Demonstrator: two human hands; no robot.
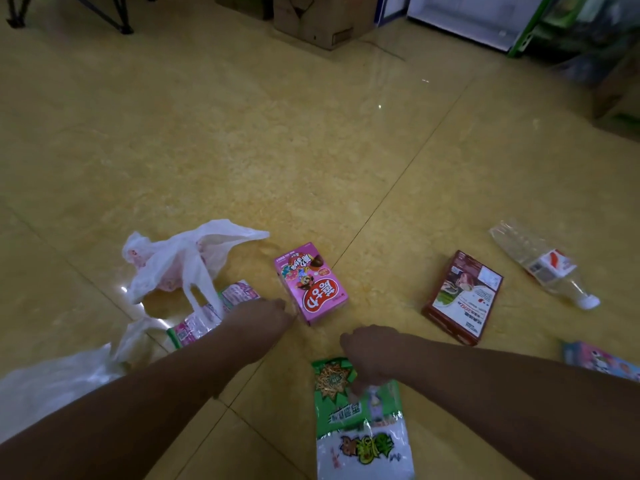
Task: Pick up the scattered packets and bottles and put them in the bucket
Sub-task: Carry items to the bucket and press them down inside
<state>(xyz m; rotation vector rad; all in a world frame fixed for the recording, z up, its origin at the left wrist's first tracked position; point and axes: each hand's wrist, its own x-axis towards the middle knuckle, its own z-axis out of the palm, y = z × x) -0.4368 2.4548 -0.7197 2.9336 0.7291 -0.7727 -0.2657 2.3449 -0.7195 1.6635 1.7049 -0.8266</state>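
Right hand (367,355): on my feed it is curled downward with its back to the camera, fingers closed on the top edge of the green packet (346,414).
Green packet: nearest to me, centre of the floor (346,150). The hand has it by its far end. Its near part is white with a green cartoon print and runs off the bottom of the view.
Left hand (266,317): stretched forward, knuckles up, fingertips right at the near-left edge of the pink box (311,282). I cannot tell whether it grips the box or only touches it, because the fingers are hidden under the hand.
Pink box: lying flat on the tiles just beyond both hands, printed face up.
Pink-and-white packet (221,306): flat on the floor under the left wrist, partly covered by it.
White bag (180,261): crumpled thin plastic, left of the pink box, one handle draped over the pink-and-white packet.
Second bag (52,382): pale plastic at the near left, beside my left forearm.
Brown box (464,296): flat on the floor, right of the pink box and well apart from it.
Bottle (543,265): clear plastic, on its side, farther right, white cap pointing near-right.
Colourful packet (599,365): near right edge, cut off by the right arm.
Cardboard box (311,19): far side, centre.
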